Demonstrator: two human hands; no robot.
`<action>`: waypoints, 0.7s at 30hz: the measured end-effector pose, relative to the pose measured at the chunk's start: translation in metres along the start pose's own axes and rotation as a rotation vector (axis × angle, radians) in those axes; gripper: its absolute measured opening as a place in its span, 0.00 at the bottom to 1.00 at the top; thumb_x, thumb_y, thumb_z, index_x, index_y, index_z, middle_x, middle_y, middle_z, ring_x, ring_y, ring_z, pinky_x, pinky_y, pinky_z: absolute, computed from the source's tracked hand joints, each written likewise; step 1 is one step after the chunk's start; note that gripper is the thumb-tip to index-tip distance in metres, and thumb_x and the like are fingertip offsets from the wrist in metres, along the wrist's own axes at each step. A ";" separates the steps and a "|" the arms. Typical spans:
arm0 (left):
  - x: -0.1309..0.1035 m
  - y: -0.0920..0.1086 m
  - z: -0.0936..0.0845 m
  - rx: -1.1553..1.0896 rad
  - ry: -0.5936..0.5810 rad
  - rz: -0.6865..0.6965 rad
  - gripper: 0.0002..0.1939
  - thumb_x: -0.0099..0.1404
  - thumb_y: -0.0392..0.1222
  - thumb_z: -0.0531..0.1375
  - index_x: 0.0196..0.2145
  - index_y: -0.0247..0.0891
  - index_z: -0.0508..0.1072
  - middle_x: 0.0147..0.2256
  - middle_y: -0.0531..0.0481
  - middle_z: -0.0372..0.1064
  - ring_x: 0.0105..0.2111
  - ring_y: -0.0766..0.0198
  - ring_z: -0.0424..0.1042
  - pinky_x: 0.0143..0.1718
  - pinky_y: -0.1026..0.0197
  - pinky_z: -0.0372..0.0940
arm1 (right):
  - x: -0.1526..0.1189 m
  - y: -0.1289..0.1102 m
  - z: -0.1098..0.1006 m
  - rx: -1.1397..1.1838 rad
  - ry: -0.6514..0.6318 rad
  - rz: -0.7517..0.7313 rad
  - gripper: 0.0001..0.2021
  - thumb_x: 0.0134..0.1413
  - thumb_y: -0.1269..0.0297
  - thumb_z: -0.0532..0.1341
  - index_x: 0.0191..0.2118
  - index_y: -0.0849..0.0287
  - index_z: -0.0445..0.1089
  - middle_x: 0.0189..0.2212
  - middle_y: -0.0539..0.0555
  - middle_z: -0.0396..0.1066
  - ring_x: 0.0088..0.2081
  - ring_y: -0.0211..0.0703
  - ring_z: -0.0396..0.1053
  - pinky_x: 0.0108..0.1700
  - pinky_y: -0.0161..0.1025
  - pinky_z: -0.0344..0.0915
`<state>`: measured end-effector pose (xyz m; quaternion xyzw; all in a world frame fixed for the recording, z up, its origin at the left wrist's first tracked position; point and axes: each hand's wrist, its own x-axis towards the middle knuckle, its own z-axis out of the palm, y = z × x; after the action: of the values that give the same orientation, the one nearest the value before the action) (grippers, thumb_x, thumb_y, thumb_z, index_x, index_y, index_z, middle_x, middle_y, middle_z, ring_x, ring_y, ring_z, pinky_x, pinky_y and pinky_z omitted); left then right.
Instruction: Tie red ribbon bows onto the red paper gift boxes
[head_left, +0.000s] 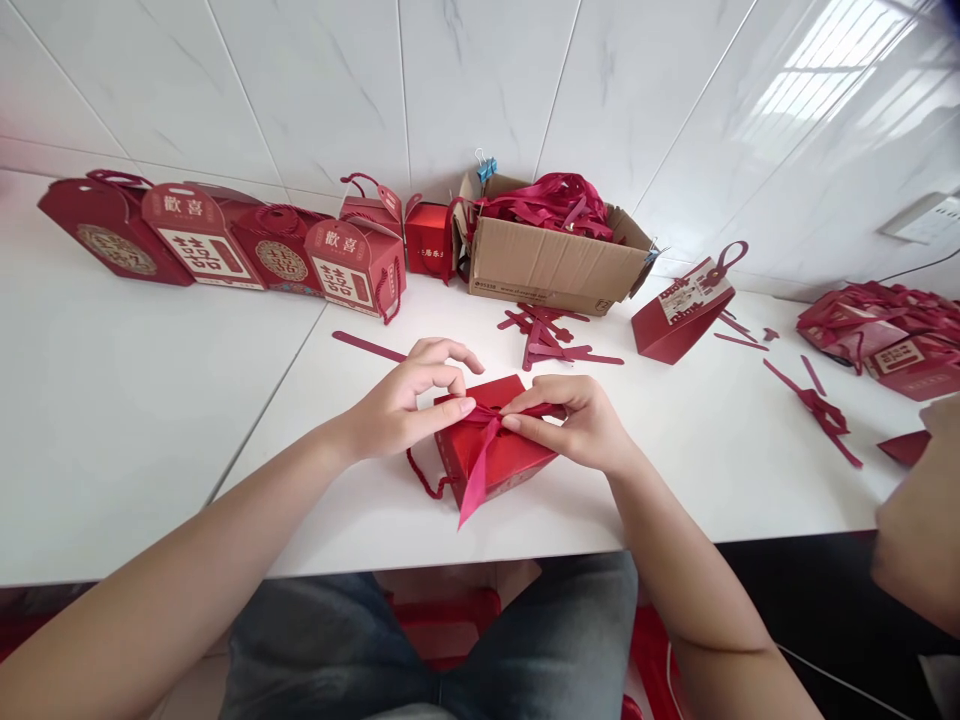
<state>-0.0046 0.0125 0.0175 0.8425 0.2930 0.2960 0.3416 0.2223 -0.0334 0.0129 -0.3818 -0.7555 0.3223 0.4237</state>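
A red gift box lies on the white table in front of me, with a twisted cord at its left side. A pinkish-red ribbon is gathered into a knot on its top, and one tail hangs over the near edge. My left hand pinches the ribbon left of the knot between thumb and index finger; its other fingers are raised. From the right, my right hand closes thumb and fingertips on the ribbon close to the knot. The fingers partly cover the bow.
Behind, a cardboard box holds many ribbons. Several red gift boxes line the wall at left. Dark red strips lie beyond my hands, near a standing red box. At right are a pile of boxes and part of another person.
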 end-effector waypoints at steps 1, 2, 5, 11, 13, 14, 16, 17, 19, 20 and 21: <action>0.000 0.000 0.000 -0.021 0.008 -0.017 0.14 0.64 0.45 0.56 0.23 0.39 0.66 0.48 0.47 0.67 0.56 0.52 0.59 0.60 0.48 0.52 | 0.000 0.002 -0.001 0.022 0.013 0.015 0.07 0.53 0.61 0.66 0.34 0.59 0.78 0.29 0.53 0.76 0.27 0.35 0.68 0.28 0.33 0.64; 0.000 0.000 -0.001 -0.037 0.019 -0.031 0.14 0.64 0.46 0.56 0.23 0.39 0.66 0.49 0.46 0.67 0.56 0.53 0.59 0.61 0.48 0.51 | 0.001 0.004 -0.003 0.052 0.029 0.039 0.09 0.53 0.60 0.66 0.37 0.59 0.77 0.31 0.54 0.76 0.28 0.35 0.68 0.29 0.34 0.65; 0.000 -0.002 -0.003 -0.080 0.049 -0.051 0.14 0.64 0.46 0.57 0.23 0.39 0.66 0.50 0.46 0.67 0.56 0.53 0.61 0.61 0.48 0.51 | 0.002 0.010 -0.007 0.194 0.057 0.107 0.15 0.54 0.56 0.65 0.45 0.58 0.74 0.36 0.54 0.75 0.30 0.36 0.70 0.30 0.34 0.67; 0.002 -0.004 0.000 -0.121 0.076 -0.072 0.18 0.66 0.52 0.55 0.23 0.39 0.66 0.48 0.46 0.68 0.54 0.54 0.63 0.60 0.49 0.54 | 0.005 0.013 -0.007 0.231 0.112 0.076 0.14 0.59 0.53 0.60 0.45 0.56 0.73 0.35 0.54 0.73 0.35 0.38 0.71 0.35 0.35 0.69; 0.003 -0.003 0.001 -0.143 0.100 -0.086 0.21 0.67 0.55 0.53 0.22 0.39 0.67 0.47 0.45 0.69 0.53 0.54 0.64 0.58 0.51 0.57 | 0.005 0.014 -0.006 0.152 0.145 0.038 0.16 0.60 0.52 0.58 0.47 0.56 0.72 0.37 0.55 0.72 0.37 0.40 0.70 0.36 0.37 0.69; 0.003 -0.003 0.002 -0.160 0.109 -0.089 0.23 0.67 0.56 0.52 0.21 0.39 0.67 0.46 0.45 0.69 0.52 0.54 0.64 0.57 0.51 0.58 | 0.006 0.016 -0.005 0.101 0.173 0.018 0.17 0.60 0.52 0.57 0.48 0.55 0.71 0.39 0.56 0.71 0.39 0.41 0.69 0.37 0.37 0.69; 0.003 -0.003 0.003 -0.195 0.117 -0.090 0.25 0.67 0.59 0.51 0.21 0.39 0.67 0.46 0.44 0.69 0.52 0.54 0.64 0.56 0.52 0.59 | 0.007 0.020 -0.005 0.014 0.233 0.006 0.18 0.62 0.51 0.56 0.51 0.55 0.70 0.42 0.57 0.68 0.39 0.41 0.68 0.37 0.38 0.68; 0.003 -0.003 0.003 -0.205 0.120 -0.087 0.26 0.67 0.59 0.51 0.21 0.39 0.67 0.46 0.44 0.69 0.52 0.54 0.64 0.57 0.51 0.58 | 0.008 0.023 -0.006 -0.004 0.255 0.022 0.19 0.62 0.50 0.54 0.52 0.55 0.69 0.43 0.57 0.68 0.38 0.40 0.67 0.38 0.38 0.68; 0.002 -0.003 0.004 -0.189 0.135 -0.081 0.24 0.67 0.58 0.51 0.22 0.39 0.68 0.46 0.44 0.69 0.52 0.54 0.64 0.58 0.50 0.56 | 0.010 0.030 -0.009 0.014 0.280 0.083 0.21 0.64 0.48 0.51 0.53 0.56 0.68 0.43 0.57 0.68 0.34 0.37 0.66 0.37 0.38 0.67; 0.002 -0.002 0.004 -0.163 0.148 -0.074 0.21 0.67 0.56 0.52 0.24 0.39 0.69 0.46 0.44 0.69 0.53 0.54 0.63 0.59 0.49 0.55 | 0.010 0.033 -0.011 0.039 0.277 0.117 0.23 0.64 0.47 0.50 0.53 0.57 0.68 0.42 0.57 0.68 0.33 0.37 0.66 0.37 0.39 0.67; 0.001 -0.002 0.005 -0.130 0.162 -0.065 0.18 0.67 0.54 0.54 0.26 0.39 0.69 0.46 0.44 0.69 0.53 0.54 0.63 0.59 0.49 0.54 | 0.011 0.036 -0.014 0.072 0.256 0.139 0.24 0.64 0.46 0.49 0.53 0.58 0.67 0.41 0.57 0.69 0.34 0.37 0.67 0.38 0.39 0.67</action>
<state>-0.0008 0.0128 0.0134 0.7819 0.3268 0.3704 0.3803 0.2420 -0.0041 -0.0063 -0.4559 -0.6549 0.3264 0.5066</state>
